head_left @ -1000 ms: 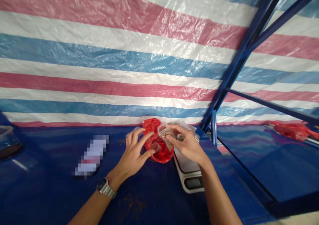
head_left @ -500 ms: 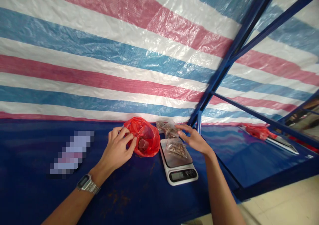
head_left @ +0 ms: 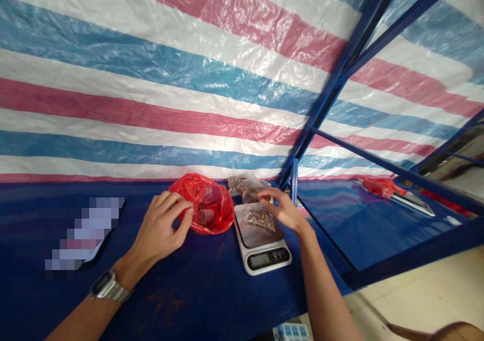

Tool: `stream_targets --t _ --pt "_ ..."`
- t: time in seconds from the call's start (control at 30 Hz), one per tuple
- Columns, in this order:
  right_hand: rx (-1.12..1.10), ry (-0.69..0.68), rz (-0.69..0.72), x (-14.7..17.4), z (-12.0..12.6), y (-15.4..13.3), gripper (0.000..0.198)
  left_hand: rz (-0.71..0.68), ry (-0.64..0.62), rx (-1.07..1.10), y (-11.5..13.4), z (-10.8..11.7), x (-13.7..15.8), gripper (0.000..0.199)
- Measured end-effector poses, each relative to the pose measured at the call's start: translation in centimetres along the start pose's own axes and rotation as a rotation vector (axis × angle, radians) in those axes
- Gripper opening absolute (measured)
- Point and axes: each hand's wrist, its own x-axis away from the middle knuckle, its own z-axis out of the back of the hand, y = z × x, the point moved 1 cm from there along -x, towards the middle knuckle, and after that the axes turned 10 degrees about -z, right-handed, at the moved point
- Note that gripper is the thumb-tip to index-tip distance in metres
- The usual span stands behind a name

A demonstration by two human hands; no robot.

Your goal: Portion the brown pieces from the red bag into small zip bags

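A blurred-out flat object [head_left: 81, 235] is lying on the blue counter [head_left: 212, 295] toward its left end, well apart from everything else. Next along, the left hand [head_left: 161, 227], with a metal wristwatch [head_left: 108, 286] on its wrist, is pinching the near left rim of a red plastic bag [head_left: 202, 202] between thumb and fingertips, so it is closing on the bag. The bag is sitting open close to the counter's far edge, against the striped tarpaulin [head_left: 189, 94], and a small brownish cup [head_left: 206, 216] is lying inside it. Just beside the bag on its right, a white digital kitchen scale [head_left: 262, 245] is standing with its display facing the near edge, and a small clear packet of brown bits [head_left: 259, 216] is resting on its platform. The right hand [head_left: 282, 209] is hovering over the far right corner of the scale with its fingers loosely spread, gripping nothing; whether its fingertips are touching the packet is hard to tell. Behind the scale, more clear packets [head_left: 245, 187] are lying by the counter's far edge. Farther right, past the blue frame post [head_left: 294, 180], another red bag [head_left: 378, 186] is lying on a neighbouring blue surface.
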Motion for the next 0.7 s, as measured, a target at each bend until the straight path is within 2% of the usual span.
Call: stream_targets --t 0.07,0.27,0.47,0.57,0.7 --pt "0.034 -0.080 -0.003 0.3 0.1 -0.2 0.026 -0.013 0.005 -0.004 0.0 -0.2 0.1 0.015" --pt "0.099 -0.184 -0.075 1.3 0.5 -0.7 0.034 -0.011 0.050 -0.052 0.2 -0.3 0.3 0.012" --pt "0.145 -0.225 -0.082 1.7 0.6 -1.8 0.040 -0.098 0.070 -0.039 1.2 0.0 0.1 0.012" --pt "0.151 -0.236 -0.083 1.8 0.2 -1.8 0.045 -0.151 -0.042 0.039 2.0 -0.3 -0.2 0.014" --pt "0.168 -0.228 -0.100 1.8 -0.3 -0.9 0.037 -0.140 -0.259 0.148 3.4 -1.2 -0.2 0.014"
